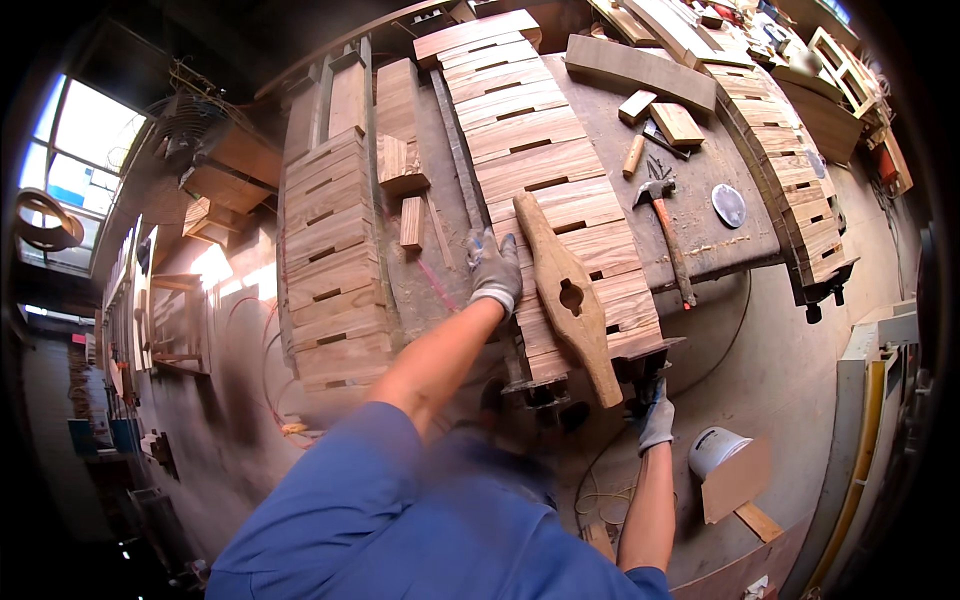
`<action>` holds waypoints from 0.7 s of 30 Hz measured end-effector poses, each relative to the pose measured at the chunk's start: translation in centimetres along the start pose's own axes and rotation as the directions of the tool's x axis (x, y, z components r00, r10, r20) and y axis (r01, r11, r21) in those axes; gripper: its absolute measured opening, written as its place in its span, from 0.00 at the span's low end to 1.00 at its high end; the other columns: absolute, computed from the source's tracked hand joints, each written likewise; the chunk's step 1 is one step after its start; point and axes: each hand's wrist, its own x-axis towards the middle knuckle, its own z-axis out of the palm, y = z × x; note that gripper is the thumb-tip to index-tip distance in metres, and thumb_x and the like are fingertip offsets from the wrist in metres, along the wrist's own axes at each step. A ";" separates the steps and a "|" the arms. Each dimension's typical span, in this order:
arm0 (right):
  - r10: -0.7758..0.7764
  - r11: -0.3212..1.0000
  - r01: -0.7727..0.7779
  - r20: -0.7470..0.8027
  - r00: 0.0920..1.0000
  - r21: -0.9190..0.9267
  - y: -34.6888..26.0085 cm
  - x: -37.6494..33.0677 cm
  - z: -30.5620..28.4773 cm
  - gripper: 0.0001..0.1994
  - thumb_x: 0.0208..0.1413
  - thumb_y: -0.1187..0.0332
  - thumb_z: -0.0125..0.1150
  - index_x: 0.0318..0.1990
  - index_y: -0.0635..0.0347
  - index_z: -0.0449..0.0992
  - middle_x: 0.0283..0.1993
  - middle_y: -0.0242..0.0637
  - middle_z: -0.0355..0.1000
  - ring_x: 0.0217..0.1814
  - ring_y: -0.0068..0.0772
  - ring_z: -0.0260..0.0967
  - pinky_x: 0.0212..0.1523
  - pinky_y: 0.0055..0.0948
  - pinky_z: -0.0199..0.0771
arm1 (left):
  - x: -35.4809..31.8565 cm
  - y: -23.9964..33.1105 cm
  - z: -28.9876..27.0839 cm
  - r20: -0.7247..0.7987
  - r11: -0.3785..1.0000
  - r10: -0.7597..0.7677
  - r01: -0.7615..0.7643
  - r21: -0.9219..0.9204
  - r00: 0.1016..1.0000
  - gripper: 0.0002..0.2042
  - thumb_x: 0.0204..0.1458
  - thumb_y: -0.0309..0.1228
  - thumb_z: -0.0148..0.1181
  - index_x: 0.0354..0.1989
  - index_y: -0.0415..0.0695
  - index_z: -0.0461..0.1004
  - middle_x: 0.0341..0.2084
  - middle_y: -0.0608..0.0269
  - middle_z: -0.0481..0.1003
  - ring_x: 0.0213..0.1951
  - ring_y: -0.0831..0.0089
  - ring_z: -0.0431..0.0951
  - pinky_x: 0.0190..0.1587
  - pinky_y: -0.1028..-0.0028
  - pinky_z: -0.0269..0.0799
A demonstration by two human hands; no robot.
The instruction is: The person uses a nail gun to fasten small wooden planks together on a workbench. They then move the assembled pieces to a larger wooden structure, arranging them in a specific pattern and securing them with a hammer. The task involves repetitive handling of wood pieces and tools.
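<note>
A long row of pale notched wood blocks [545, 150] lies between metal clamp bars in front of me. My left hand [495, 268], in a grey glove, rests with stretched fingers against the row's left edge. On the near blocks lies a long wooden lever [550, 250], wide in the middle, with a keyhole-shaped opening and tapered ends. At the row's near right end, my gloved right hand [656, 418] is closed around a dark part of the metal clamp [643, 364]. Its fingers are partly hidden, and the gripped part shows poorly.
Another row of blocks [330, 260] lies to the left, and a clamped row [785, 170] to the right. Between rows are a hammer [668, 225], a round disc [729, 206], loose nails and wood offcuts [676, 124]. A white bucket [714, 452] stands on the floor at right.
</note>
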 end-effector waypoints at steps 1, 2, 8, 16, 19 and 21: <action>-0.336 0.888 0.271 -0.119 0.934 -0.372 -0.4 -1.3 1.2 0.27 0.62 0.43 0.64 0.52 0.60 0.78 0.41 0.43 0.78 0.40 0.42 0.77 0.41 0.45 0.77 | -0.1 0.4 -0.3 0.011 1.000 -0.012 0.012 -0.003 1.000 0.31 0.70 0.49 0.47 0.72 0.36 0.63 0.73 0.35 0.56 0.76 0.42 0.53 0.77 0.56 0.49; -0.645 0.579 0.407 -0.091 0.759 -0.707 -1.3 -3.4 3.0 0.26 0.60 0.47 0.68 0.53 0.61 0.77 0.44 0.45 0.78 0.44 0.44 0.78 0.45 0.46 0.78 | -0.2 0.5 -0.5 0.020 0.999 -0.032 0.032 -0.004 0.999 0.31 0.70 0.49 0.47 0.71 0.36 0.63 0.73 0.35 0.55 0.75 0.42 0.53 0.77 0.56 0.49; -0.741 0.173 0.338 0.105 0.663 -0.925 -1.6 -5.3 4.9 0.29 0.53 0.60 0.74 0.59 0.66 0.75 0.49 0.51 0.78 0.53 0.56 0.77 0.56 0.45 0.77 | -0.3 0.4 -0.4 0.005 1.000 -0.030 0.030 -0.005 1.000 0.31 0.70 0.49 0.47 0.72 0.37 0.63 0.73 0.34 0.55 0.76 0.42 0.53 0.77 0.56 0.49; 0.326 0.884 -0.403 0.307 0.894 0.236 -0.7 0.0 0.0 0.30 0.64 0.31 0.50 0.42 0.49 0.81 0.27 0.33 0.73 0.19 0.30 0.62 0.22 0.31 0.60 | 0.0 0.5 -0.7 0.077 0.999 -0.032 0.031 0.015 0.997 0.32 0.70 0.49 0.46 0.74 0.36 0.59 0.77 0.36 0.48 0.77 0.43 0.49 0.78 0.57 0.48; 0.352 0.858 -0.415 0.242 0.904 0.304 -1.0 0.2 0.1 0.29 0.64 0.36 0.56 0.45 0.56 0.80 0.30 0.36 0.75 0.27 0.36 0.71 0.28 0.39 0.70 | 0.0 0.3 -0.4 0.073 0.999 -0.041 0.041 0.009 0.996 0.32 0.70 0.49 0.46 0.74 0.36 0.60 0.76 0.36 0.48 0.77 0.43 0.49 0.78 0.57 0.48; -0.313 0.874 0.254 -0.081 0.946 -0.414 -1.6 -1.6 1.2 0.26 0.62 0.42 0.63 0.47 0.60 0.79 0.34 0.40 0.77 0.34 0.40 0.75 0.35 0.43 0.75 | 0.2 0.2 -0.2 0.067 0.999 -0.049 0.049 0.010 0.997 0.32 0.70 0.49 0.46 0.73 0.36 0.60 0.76 0.37 0.48 0.77 0.43 0.49 0.78 0.57 0.48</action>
